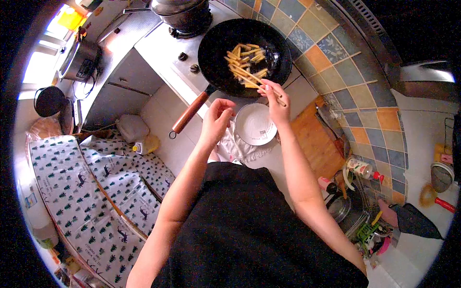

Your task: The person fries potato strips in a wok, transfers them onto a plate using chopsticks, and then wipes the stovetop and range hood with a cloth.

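A black wok (pixel 211 48) sits on the stove with pale yellow potato strips (pixel 238 58) and shiny oil in its bottom. My right hand (pixel 277 102) is closed around a pair of wooden chopsticks (pixel 250 77), whose tips reach down among the strips. My left hand (pixel 219 118) hovers near the wok's wooden handle (pixel 191 113), its fingers loosely curled with nothing visible in them. Between my hands is a white plate (pixel 252 122) on the counter, partly covered by my right wrist. A pale cloth (pixel 240 149) lies beside the plate.
A lidded pot (pixel 182 17) stands on the other burner. To the right are a wooden cutting board (pixel 314 141), a red-capped bottle (pixel 365 169) and a sink with dishes. A cooker (pixel 79 60) stands on the left counter, above a patterned cloth (pixel 86 201).
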Demonstrator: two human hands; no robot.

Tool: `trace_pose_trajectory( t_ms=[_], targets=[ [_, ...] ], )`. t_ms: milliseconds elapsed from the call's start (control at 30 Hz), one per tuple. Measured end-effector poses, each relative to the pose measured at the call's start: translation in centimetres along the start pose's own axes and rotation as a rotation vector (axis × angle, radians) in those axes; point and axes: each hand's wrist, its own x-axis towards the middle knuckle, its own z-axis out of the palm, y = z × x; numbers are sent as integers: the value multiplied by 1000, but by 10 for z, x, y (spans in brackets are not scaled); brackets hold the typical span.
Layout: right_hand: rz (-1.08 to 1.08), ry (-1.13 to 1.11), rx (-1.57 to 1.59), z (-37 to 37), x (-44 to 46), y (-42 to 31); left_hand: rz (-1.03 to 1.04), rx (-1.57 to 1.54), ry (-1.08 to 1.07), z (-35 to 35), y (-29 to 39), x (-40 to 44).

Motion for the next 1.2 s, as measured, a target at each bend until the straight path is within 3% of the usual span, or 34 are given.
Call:
trace_pose_trajectory(
  t_ms=[467,733,1067,1200],
  targets=[
    [-109,201,-181,-56,0,2,19,-4,-7,4,-3,1],
    [-240,204,-326,-68,2,-12,27,15,-1,3,1,0],
    [-393,26,-564,-59,37,-14,40,37,0,4,3,0],
    [-280,53,-499,-56,44,-17,37,26,11,2,-2,1]
  ],
)
